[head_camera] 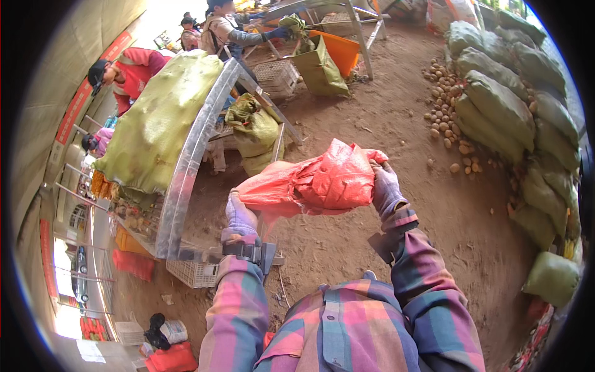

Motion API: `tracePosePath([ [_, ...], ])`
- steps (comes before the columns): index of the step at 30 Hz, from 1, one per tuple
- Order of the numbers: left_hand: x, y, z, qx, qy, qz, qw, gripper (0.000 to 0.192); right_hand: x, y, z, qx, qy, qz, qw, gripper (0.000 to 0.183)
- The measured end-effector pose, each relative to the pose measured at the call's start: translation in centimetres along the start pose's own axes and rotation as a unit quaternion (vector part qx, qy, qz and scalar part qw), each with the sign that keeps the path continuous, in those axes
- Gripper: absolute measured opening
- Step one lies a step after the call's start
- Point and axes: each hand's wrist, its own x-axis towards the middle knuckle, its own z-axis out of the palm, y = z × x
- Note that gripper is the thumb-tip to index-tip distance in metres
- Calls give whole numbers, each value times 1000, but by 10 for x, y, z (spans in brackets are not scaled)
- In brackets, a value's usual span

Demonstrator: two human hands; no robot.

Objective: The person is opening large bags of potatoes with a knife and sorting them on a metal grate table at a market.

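A crumpled red woven plastic sack (332, 179) is stretched between my two gloved hands, over the dirt floor. My left hand (241, 211), in a light purple glove, grips the sack's narrower left end. On the other side my right hand (385, 183), in a similar worn glove, holds the bunched right end near its upper corner. Black straps are around both wrists. Left of the sack stands a metal-edged table (190, 153) with a large full yellow-green woven sack (162, 116) lying on it.
Full green sacks (499, 102) are piled at right beside loose potatoes (444, 111). An open green sack (320, 67), a plastic crate (276, 76) and a tied sack (253, 128) stand ahead. Another crate (193, 273) sits under the table. Several people work beyond, one in red (139, 69).
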Motion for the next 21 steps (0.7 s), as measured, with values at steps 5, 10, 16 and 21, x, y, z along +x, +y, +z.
tracePosePath([
  [5, 23, -4, -8, 152, 38, 38, 987, 40, 53, -4, -61, 198, -75, 89, 973, 20],
  [10, 44, 2, -40, 99, 71, 46, 992, 33, 98, -35, -130, 273, -111, 137, 946, 19],
  [16, 57, 25, -43, 227, 89, 137, 960, 35, 78, -95, -158, 119, -66, 109, 985, 18],
  [21, 49, 35, -26, 314, 164, 92, 930, 44, 52, -132, -162, 14, -71, 105, 992, 20],
])
